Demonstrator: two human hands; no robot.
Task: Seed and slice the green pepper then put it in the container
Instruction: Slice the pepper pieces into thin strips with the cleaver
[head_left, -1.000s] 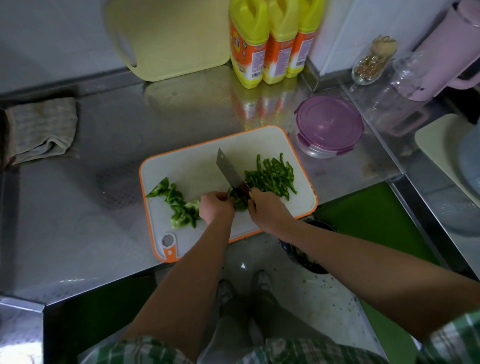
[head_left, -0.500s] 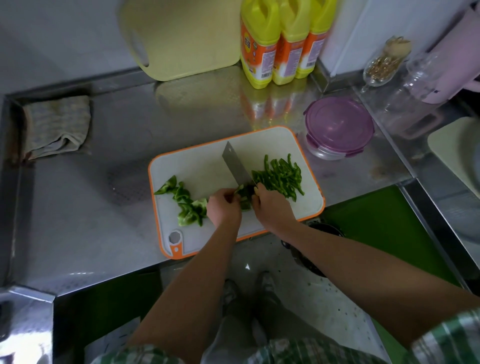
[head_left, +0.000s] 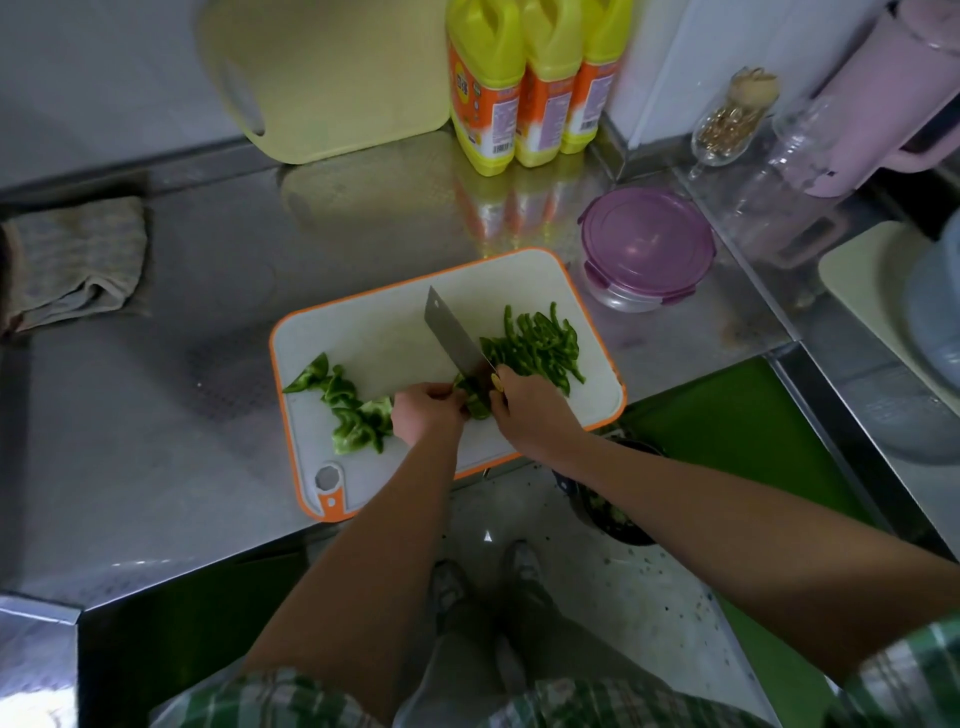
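Pepper chunks (head_left: 353, 410) are lying at the left of the cutting board (head_left: 384, 332). The left hand (head_left: 427, 410), fingers curled, is pinning a pepper piece (head_left: 475, 405) beside the knife (head_left: 453, 335), which the right hand (head_left: 535, 413) is gripping. Sliced strips (head_left: 535, 345) are lying further right, near the lidded container (head_left: 647, 249).

The desk (head_left: 156, 415) is stainless steel, shiny enough to mirror the glossy yellow plastic bottles (head_left: 535, 78). The cutting board (head_left: 374, 338) looks like matt white plastic with an orange rim, and the knife (head_left: 449, 332) blade is smooth grey metal. The cloth (head_left: 72, 260) is coarse woven fabric, the container (head_left: 644, 239) lid translucent purple plastic, the pepper (head_left: 535, 345) skin waxy.
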